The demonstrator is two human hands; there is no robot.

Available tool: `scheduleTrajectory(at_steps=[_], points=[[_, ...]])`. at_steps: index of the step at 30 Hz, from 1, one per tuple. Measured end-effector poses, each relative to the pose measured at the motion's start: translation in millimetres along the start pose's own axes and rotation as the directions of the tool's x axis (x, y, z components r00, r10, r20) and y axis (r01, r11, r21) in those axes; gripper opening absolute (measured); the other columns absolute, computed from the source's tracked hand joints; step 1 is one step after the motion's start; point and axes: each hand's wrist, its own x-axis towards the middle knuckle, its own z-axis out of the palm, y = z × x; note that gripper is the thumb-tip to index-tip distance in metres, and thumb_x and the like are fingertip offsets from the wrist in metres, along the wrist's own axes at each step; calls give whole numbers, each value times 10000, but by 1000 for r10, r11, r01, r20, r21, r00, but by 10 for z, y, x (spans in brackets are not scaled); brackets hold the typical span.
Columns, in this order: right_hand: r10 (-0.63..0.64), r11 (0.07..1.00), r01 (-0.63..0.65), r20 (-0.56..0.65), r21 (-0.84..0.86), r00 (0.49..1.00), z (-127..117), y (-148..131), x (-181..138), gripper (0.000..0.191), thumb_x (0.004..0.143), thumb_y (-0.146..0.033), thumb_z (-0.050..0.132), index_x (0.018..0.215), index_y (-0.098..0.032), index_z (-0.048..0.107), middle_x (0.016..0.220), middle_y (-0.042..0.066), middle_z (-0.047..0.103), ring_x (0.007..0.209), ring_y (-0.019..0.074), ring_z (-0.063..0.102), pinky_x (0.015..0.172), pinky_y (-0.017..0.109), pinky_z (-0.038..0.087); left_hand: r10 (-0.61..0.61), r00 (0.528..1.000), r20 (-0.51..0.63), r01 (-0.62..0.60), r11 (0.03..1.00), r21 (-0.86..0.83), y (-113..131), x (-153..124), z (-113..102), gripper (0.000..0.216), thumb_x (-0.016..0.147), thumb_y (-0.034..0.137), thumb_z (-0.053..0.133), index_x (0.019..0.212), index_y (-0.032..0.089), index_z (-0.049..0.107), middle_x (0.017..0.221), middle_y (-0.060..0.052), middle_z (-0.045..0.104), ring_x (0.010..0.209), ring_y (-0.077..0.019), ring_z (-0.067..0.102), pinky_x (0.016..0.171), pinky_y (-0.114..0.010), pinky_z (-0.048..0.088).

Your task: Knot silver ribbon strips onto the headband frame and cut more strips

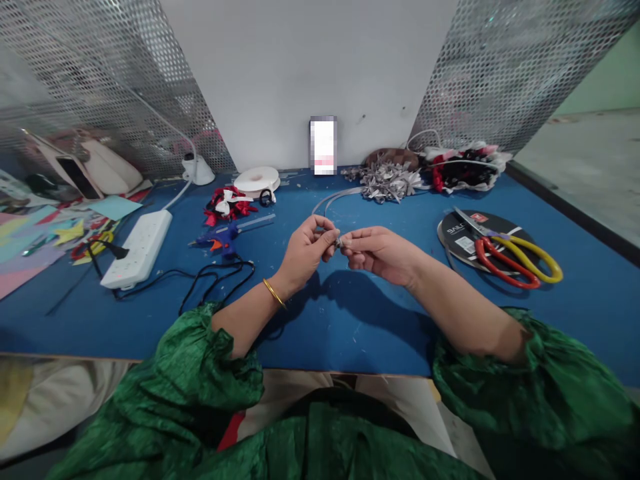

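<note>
My left hand point(307, 252), with a gold bangle at the wrist, is closed in a pinch above the middle of the blue table. Fingertip to fingertip with it, my right hand point(379, 253) is also pinched. Between them is a small folded bit of grey ribbon point(339, 243), mostly hidden by the fingers. A narrow grey ribbon strand point(345, 192) curves from behind my left hand toward a heap of grey ribbon pieces point(390, 180) at the back.
To the left lie a blue glue gun point(223, 241), red and white bows point(227, 205), a white ribbon spool point(257, 180) and a power strip point(137, 250). On the right, scissors point(515, 250) rest on a black reel point(465, 230). A phone point(323, 145) leans at the back.
</note>
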Motion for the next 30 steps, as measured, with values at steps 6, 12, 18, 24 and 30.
scheduleTrajectory(at_steps=[6,12,18,24,30], points=[[64,970,-82,84,230,994,-24,-21,28,39,768,-92,647,784,-102,681,683,-1,587,472,21,387,530,176,435,48,999,19,-47,996,-75,19,8,-11,172,859,297,613,958,200,512,628,39,598,494,-71,511,480,-192,417],[-8,959,-4,39,282,999,-22,-12,41,86,796,-84,619,811,-93,703,746,26,615,494,23,415,545,159,451,52,998,32,-47,987,-152,71,12,-32,252,868,304,604,1053,231,449,722,26,661,472,-76,540,488,-209,443],[-78,956,58,60,286,995,6,19,34,45,756,-94,658,784,-98,692,722,4,597,476,14,387,539,165,437,69,998,8,-67,985,-157,48,23,-58,322,810,276,681,1019,238,440,718,28,663,507,-83,553,491,-196,443],[-110,954,95,38,283,993,43,56,53,52,716,-83,692,765,-98,684,652,-23,559,471,12,381,532,162,416,44,998,53,-36,988,-148,41,21,-47,164,811,278,666,871,178,552,746,19,598,535,-60,543,503,-194,449],[-148,948,142,0,284,989,82,87,55,94,689,-117,736,719,-109,647,631,-29,544,478,22,403,546,189,422,121,993,-6,-121,992,-42,26,1,-5,269,726,297,758,844,179,547,724,30,597,548,-66,541,474,-185,451]])
